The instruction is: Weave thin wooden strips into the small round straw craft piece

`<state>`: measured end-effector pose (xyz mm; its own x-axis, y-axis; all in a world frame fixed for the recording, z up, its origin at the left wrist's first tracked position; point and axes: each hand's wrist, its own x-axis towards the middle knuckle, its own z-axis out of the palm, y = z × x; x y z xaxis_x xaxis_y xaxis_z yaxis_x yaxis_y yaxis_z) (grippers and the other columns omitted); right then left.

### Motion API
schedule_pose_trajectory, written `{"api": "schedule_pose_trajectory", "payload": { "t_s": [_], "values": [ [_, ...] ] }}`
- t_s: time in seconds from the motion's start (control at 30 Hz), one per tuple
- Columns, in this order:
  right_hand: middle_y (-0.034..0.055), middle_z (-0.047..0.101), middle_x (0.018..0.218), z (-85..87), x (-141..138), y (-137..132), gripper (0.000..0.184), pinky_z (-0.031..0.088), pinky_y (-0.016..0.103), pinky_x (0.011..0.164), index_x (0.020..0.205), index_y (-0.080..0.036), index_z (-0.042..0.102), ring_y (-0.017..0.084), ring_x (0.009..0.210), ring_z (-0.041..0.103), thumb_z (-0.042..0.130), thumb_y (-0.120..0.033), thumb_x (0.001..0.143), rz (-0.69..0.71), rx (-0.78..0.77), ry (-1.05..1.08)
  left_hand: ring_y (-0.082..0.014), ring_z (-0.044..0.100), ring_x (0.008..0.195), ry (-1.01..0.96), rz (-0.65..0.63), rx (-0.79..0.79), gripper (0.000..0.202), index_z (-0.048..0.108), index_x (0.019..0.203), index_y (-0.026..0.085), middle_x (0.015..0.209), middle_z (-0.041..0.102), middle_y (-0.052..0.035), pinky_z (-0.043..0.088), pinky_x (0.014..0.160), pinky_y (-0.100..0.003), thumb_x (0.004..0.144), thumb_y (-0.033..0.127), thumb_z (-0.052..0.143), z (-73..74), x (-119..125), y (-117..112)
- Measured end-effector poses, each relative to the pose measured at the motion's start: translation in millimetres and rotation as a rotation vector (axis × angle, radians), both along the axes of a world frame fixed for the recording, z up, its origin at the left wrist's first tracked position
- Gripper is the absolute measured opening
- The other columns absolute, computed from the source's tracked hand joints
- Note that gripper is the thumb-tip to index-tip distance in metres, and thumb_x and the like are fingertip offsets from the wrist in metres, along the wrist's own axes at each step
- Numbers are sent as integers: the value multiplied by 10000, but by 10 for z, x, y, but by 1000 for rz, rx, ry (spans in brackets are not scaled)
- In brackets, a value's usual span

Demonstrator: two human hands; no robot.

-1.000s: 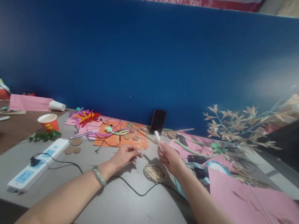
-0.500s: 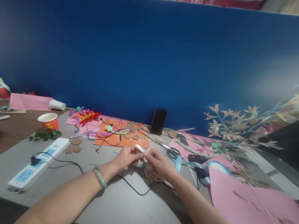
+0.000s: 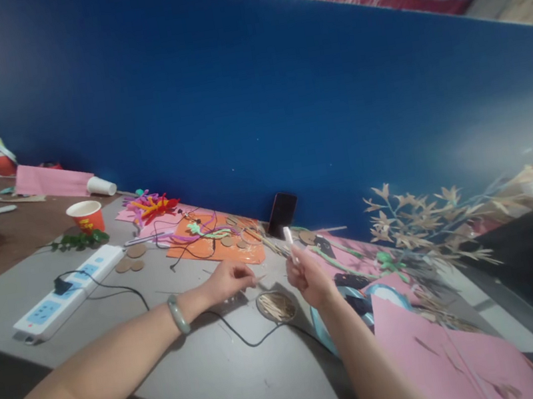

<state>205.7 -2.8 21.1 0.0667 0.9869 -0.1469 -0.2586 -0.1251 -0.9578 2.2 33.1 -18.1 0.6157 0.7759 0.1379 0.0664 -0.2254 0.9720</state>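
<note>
My right hand point(image 3: 308, 278) is closed around a small white stick-like tube point(image 3: 288, 236), held upright above the table. My left hand point(image 3: 229, 279), with a green bangle point(image 3: 177, 314) on the wrist, rests on the grey table point(image 3: 212, 370) and pinches a thin wooden stick point(image 3: 259, 279) pointing right. Between the hands lies a round disc covered with short wooden sticks point(image 3: 276, 306). A black cable point(image 3: 249, 344) runs under my left hand.
A white power strip point(image 3: 66, 293) lies at left with a red paper cup point(image 3: 86, 217) behind it. Orange paper with craft bits point(image 3: 213, 243), a black phone point(image 3: 281, 214) leaning on the blue wall, dried branches point(image 3: 427, 228) and pink sheets point(image 3: 448, 359) fill the right.
My right hand has pulled away from the left hand, rising up and to the right with the white tube. My left hand has stayed in place.
</note>
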Motion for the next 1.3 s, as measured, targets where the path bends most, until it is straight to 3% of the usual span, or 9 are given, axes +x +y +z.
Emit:
{"api": "schedule_pose_trajectory", "payload": {
  "t_s": [0.2, 0.33, 0.57, 0.73, 0.8, 0.93, 1.03, 1.17, 1.3],
  "values": [
    [-104, 325, 451, -60, 77, 70, 428, 102, 163, 311, 632, -203, 395, 17, 344, 178, 682, -516, 691, -109, 61, 0, -180, 577, 848, 213, 12, 535, 263, 711, 785, 179, 885, 682, -69, 379, 801, -284, 842, 370, 539, -23, 70, -166],
    [-102, 343, 460, -96, 16, 67, 421, 120, 148, 306, 646, -204, 410, 21, 350, 230, 701, -508, 671, -126, 25, -51, -198, 545, 918, 315, -12, 674, 272, 714, 823, 187, 970, 668, -71, 333, 876, -334, 874, 328, 487, -71, 124, -235],
    [-103, 347, 460, -117, 32, 76, 417, 121, 136, 300, 648, -199, 424, 11, 343, 230, 705, -507, 661, -128, 47, -72, -210, 548, 976, 309, -58, 674, 276, 697, 959, 200, 1049, 659, -75, 341, 893, -329, 884, 318, 458, -73, 98, -178],
    [-100, 358, 465, -159, 47, 91, 415, 122, 136, 302, 653, -196, 433, 11, 345, 235, 699, -516, 660, -141, 44, -87, -200, 590, 850, 320, 298, 527, 200, 697, 856, 171, 880, 682, -86, 389, 793, -290, 817, 284, 537, 96, -150, 138],
    [-99, 359, 466, -177, 42, 97, 413, 124, 137, 303, 659, -197, 442, 14, 346, 240, 701, -519, 654, -146, 43, -105, -198, 592, 792, 404, 350, 490, 165, 695, 778, 169, 821, 682, -81, 389, 733, -281, 778, 261, 559, 146, -244, 246],
    [-97, 368, 460, -198, 27, 95, 422, 137, 142, 302, 655, -196, 453, 17, 343, 246, 701, -537, 643, -143, 40, -131, -179, 563, 620, 560, 265, 380, 201, 686, 660, 165, 668, 657, -68, 357, 598, -266, 675, 362, 650, 130, -305, 296],
    [-88, 388, 477, -201, 17, 89, 429, 138, 140, 302, 656, -194, 461, 21, 355, 279, 717, -537, 622, -157, 43, -127, -173, 536, 573, 662, 189, 451, 205, 673, 589, 159, 578, 622, -66, 334, 575, -269, 633, 359, 669, 62, -263, 232],
    [-90, 380, 476, -208, 5, 85, 425, 141, 137, 309, 660, -192, 468, 20, 360, 277, 719, -533, 625, -154, 35, -124, -192, 561, 647, 745, 196, 594, 159, 691, 647, 133, 678, 656, -113, 356, 624, -283, 671, 225, 564, 18, -215, 152],
    [-85, 395, 490, -215, -14, 79, 436, 152, 137, 320, 656, -187, 469, 22, 373, 300, 718, -544, 621, -170, 21, -146, -182, 573, 658, 734, 196, 533, 170, 695, 657, 133, 694, 668, -102, 381, 651, -273, 664, 190, 535, 43, -213, 155]
  ]
}}
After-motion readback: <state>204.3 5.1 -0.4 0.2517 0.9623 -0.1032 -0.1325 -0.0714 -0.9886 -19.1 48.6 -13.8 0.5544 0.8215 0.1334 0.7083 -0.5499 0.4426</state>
